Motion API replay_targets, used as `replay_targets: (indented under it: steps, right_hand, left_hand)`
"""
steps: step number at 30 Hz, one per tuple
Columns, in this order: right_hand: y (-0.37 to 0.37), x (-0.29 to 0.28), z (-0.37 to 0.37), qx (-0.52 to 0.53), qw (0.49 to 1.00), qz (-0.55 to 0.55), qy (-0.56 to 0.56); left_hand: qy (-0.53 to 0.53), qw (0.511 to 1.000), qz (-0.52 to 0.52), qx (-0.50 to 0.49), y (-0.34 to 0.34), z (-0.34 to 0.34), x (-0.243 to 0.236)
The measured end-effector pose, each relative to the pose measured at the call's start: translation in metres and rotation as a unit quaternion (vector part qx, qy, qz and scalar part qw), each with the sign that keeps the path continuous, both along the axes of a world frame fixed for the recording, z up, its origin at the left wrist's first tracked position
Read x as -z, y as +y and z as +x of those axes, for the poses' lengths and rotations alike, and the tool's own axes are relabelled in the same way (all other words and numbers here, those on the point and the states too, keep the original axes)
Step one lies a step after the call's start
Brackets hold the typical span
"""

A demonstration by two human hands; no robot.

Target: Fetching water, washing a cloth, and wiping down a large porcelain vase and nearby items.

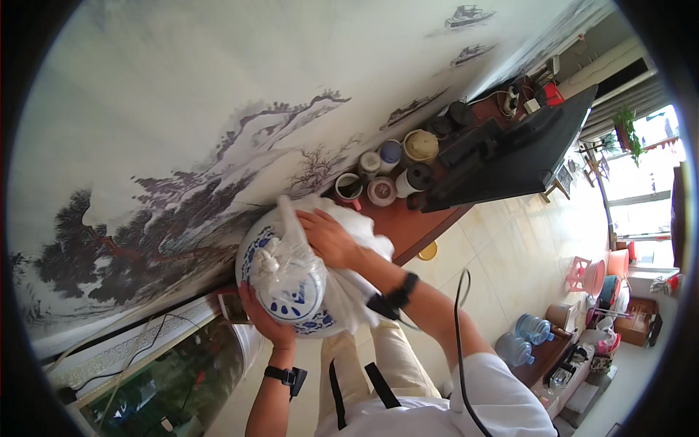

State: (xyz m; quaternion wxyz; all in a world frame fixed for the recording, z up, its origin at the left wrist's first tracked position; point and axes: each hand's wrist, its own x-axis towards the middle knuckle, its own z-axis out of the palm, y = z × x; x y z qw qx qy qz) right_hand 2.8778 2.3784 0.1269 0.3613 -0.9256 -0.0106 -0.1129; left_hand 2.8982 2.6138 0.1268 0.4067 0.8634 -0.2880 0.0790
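1. The blue-and-white jar [251, 251], with clear plastic [287, 264] knotted over its top, is between the wall and the person, beside the reddish tabletop [429, 234].
2. The hands are apart: the left hand [269, 317] cups the jar's near side; I can't tell how firmly.
3. The right hand [331, 239] lies with fingers outstretched on white cloth [368, 234] against the jar.

L hand [268, 317] on blue/wht jar [314, 323], clear plastic [271, 268] knotted on top; R hand [329, 237] on wht cloth [370, 234].
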Motion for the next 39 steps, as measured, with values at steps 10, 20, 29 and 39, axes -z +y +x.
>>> replay_targets:
  steps: [10,20,29,39]
  right_hand:
    - [-0.063,0.08,0.014,0.043,0.911,0.388,0.132]
    - [0.063,0.001,-0.095,0.113,0.991,0.059,0.029]
    - [-0.029,0.018,0.046,-0.077,0.989,0.125,0.004]
    - [-0.059,0.142,-0.022,0.075,0.807,0.574,0.119]
  left_hand:
    - [0.025,0.998,0.037,-0.034,-0.005,-0.005,0.003]
    - [0.073,0.995,0.021,-0.064,-0.008,-0.004,-0.001]
    - [0.158,0.985,-0.012,-0.074,0.044,-0.007,0.065]
    - [0.145,0.986,-0.033,-0.08,0.061,-0.013,0.082]
